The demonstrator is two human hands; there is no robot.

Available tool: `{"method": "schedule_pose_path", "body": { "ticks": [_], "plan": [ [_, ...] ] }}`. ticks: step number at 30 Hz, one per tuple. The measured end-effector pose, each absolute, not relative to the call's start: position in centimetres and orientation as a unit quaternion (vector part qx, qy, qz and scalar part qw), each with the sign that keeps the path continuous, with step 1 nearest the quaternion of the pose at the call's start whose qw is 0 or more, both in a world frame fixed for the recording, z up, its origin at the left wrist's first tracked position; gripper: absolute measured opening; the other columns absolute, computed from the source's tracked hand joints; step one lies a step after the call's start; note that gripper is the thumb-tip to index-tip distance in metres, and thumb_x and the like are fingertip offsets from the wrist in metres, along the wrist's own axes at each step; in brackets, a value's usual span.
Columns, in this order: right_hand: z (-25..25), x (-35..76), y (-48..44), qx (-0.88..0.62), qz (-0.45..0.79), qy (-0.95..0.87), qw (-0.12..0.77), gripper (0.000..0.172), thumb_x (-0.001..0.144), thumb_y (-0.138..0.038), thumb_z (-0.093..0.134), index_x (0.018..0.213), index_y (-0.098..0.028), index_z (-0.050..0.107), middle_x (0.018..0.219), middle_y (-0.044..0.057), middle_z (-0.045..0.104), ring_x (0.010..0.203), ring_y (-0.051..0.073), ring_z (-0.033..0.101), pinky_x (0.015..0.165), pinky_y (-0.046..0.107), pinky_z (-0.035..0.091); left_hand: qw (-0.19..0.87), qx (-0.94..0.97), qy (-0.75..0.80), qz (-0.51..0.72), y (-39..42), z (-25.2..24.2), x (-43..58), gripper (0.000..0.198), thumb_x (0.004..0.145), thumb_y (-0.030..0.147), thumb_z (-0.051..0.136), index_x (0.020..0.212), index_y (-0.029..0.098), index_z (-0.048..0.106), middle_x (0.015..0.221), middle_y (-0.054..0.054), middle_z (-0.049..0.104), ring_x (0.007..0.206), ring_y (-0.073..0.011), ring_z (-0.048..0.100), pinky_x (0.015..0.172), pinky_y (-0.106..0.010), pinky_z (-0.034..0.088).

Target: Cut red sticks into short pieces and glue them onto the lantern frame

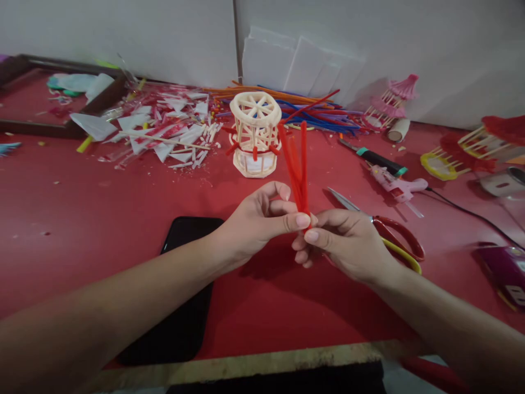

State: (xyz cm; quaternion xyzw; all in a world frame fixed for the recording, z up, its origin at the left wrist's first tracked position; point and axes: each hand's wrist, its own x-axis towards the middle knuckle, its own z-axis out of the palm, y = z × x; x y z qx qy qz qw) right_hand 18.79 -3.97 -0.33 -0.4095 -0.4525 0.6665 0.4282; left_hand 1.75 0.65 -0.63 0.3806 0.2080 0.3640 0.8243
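Between the thumbs and fingers of both hands stands a small bunch of red pipe cleaners (301, 175), gripped near its lower end with the tips fanning upward. My left hand (270, 213) pinches it from the left, its index finger curled above. From the right, my right hand (344, 238) pinches the bottom of the bunch. Just behind the hands, a cream lantern-like frame (256, 134) with a spoked top and red pieces around its middle stands upright on the red table (102, 219). Scissors (394, 232) with red and yellow handles lie partly behind my right hand.
A black phone-like slab (184, 323) lies under my left forearm. Paper scraps (168, 126) and coloured pipe cleaners (328, 112) line the back. At right are a pink glue gun (397, 183) with its cord, a black-handled tool (379, 161), and small pink (389, 101) and red-yellow models (471, 145).
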Motion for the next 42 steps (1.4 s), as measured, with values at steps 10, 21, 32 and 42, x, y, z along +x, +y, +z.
{"method": "schedule_pose_path", "body": {
  "ticks": [10, 21, 32, 42],
  "plan": [
    [-0.2, 18.1, -5.0, -0.453, 0.523, -0.542, 0.476, 0.018, 0.084, -0.025, 0.071, 0.070, -0.019, 0.062, 0.065, -0.001, 0.073, 0.053, 0.011, 0.069, 0.054, 0.020, 0.059, 0.811, 0.396, 0.218, 0.371, 0.4, -0.3, 2.0, 0.035, 0.077, 0.015, 0.076, 0.080, 0.021, 0.042, 0.060, 0.008, 0.065, 0.050, -0.0123, 0.064, 0.050, -0.025, 0.056],
    [-0.2, 17.9, -4.5, -0.523, 0.135, -0.728, 0.422, 0.013, 0.078, -0.012, 0.065, 0.067, -0.019, 0.064, 0.059, -0.004, 0.069, 0.047, 0.006, 0.059, 0.044, 0.015, 0.043, 0.575, 0.588, 0.341, 0.455, -0.6, 0.0, 1.7, 0.009, 0.079, 0.012, 0.072, 0.079, 0.020, 0.078, 0.084, -0.003, 0.078, 0.079, -0.0158, 0.072, 0.075, -0.024, 0.058],
    [0.0, 18.7, -3.8, -0.422, -0.093, -0.816, 0.384, 0.010, 0.086, -0.014, 0.067, 0.078, -0.020, 0.064, 0.070, 0.001, 0.074, 0.065, 0.012, 0.070, 0.069, 0.021, 0.055, 0.608, 0.537, 0.356, 0.464, -0.4, 0.2, 1.9, 0.009, 0.075, 0.019, 0.079, 0.084, 0.020, 0.078, 0.085, -0.002, 0.079, 0.079, -0.0157, 0.073, 0.075, -0.025, 0.059],
    [0.4, 19.8, -3.8, -0.346, -0.130, -0.855, 0.363, 0.014, 0.087, -0.010, 0.066, 0.095, -0.021, 0.068, 0.081, 0.002, 0.076, 0.076, 0.016, 0.072, 0.076, 0.028, 0.061, 0.681, 0.467, 0.335, 0.453, -0.3, -0.4, 2.0, 0.021, 0.073, 0.020, 0.082, 0.094, 0.021, 0.077, 0.084, -0.001, 0.078, 0.078, -0.0127, 0.072, 0.076, -0.022, 0.059]
  ]
}}
